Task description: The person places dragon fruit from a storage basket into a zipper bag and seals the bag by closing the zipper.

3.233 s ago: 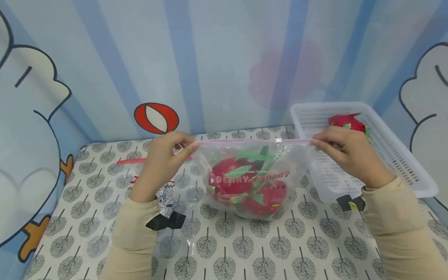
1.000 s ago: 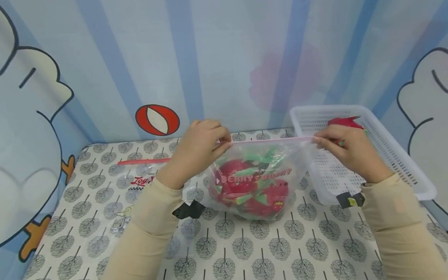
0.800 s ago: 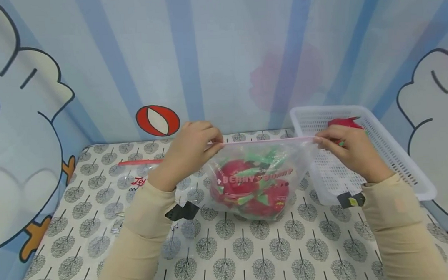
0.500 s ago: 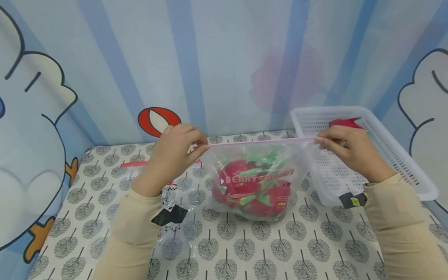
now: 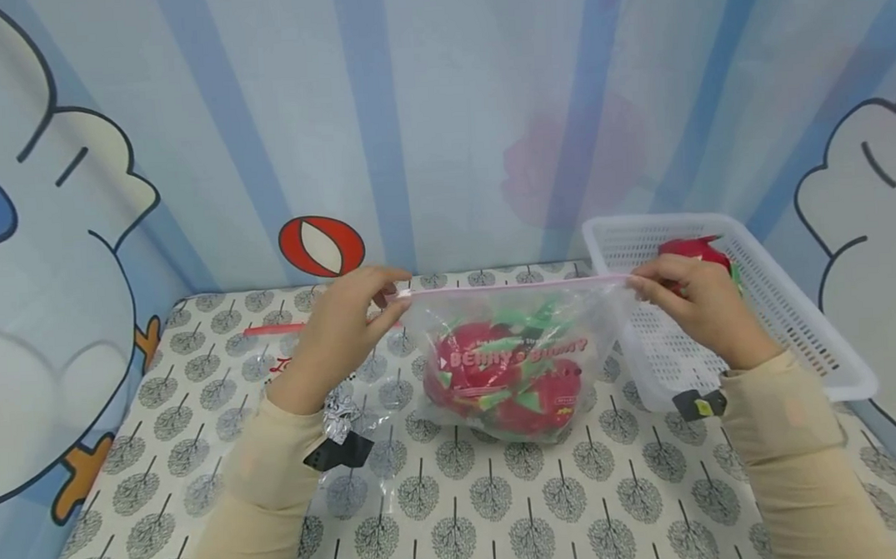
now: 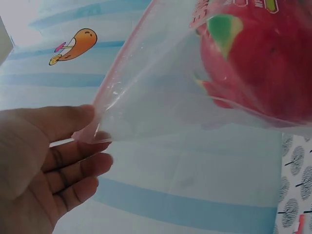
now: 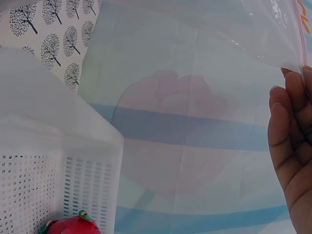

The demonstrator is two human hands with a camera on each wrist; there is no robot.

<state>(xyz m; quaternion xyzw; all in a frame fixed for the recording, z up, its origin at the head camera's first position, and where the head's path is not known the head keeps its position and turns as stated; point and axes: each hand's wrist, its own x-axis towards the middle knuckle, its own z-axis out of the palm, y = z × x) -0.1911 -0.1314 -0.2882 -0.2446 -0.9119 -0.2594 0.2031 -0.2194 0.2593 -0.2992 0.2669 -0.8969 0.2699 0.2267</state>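
Observation:
A clear zip bag (image 5: pixel 512 360) with a pink top edge and "Berry & Bunny" print hangs stretched between both hands. Inside it lie red dragon fruits with green-tipped scales. My left hand (image 5: pixel 341 326) pinches the bag's left top corner between thumb and index finger; in the left wrist view the other fingers sit loosely behind. The right top corner is pinched by my right hand (image 5: pixel 697 302), beside the white basket (image 5: pixel 677 378). At the right wrist view's edge, that hand is partly cut off.
Another dragon fruit (image 5: pixel 695 252) lies in the basket, partly behind the right hand. A second clear bag with a red zip strip (image 5: pixel 270 330) lies flat on the tree-patterned cloth (image 5: pixel 489 528), under the left forearm. A printed curtain (image 5: pixel 456 129) hangs behind.
Over the last second my left hand has moved left along the pink top edge to the corner. The white slider seen on that edge earlier has left its spot. My right hand stays put.

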